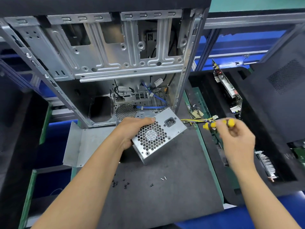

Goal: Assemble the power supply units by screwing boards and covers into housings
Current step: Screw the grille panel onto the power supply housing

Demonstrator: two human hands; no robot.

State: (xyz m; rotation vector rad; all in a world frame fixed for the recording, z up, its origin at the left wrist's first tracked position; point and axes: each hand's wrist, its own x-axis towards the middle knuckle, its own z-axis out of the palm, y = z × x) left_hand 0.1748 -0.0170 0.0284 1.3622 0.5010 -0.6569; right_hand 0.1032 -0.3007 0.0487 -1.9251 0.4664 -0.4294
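Note:
A silver power supply unit (158, 134) lies tilted on the dark mat, its honeycomb fan grille and power socket facing up. My left hand (132, 129) grips its left edge, fingers over the top. A bundle of yellow and black wires (196, 120) runs from it to the right. My right hand (236, 138) holds a yellow-handled screwdriver (217, 123), blurred, to the right of the unit and apart from it. Several small black screws (120, 184) and two silver screws (163, 178) lie loose on the mat near me.
An open metal computer case (105, 63) stands behind the unit, cables inside. A loose bent metal cover (82, 142) lies at left. Circuit boards (227, 90) lean at right beside a black panel (280, 90). A heatsink (265, 164) lies at right.

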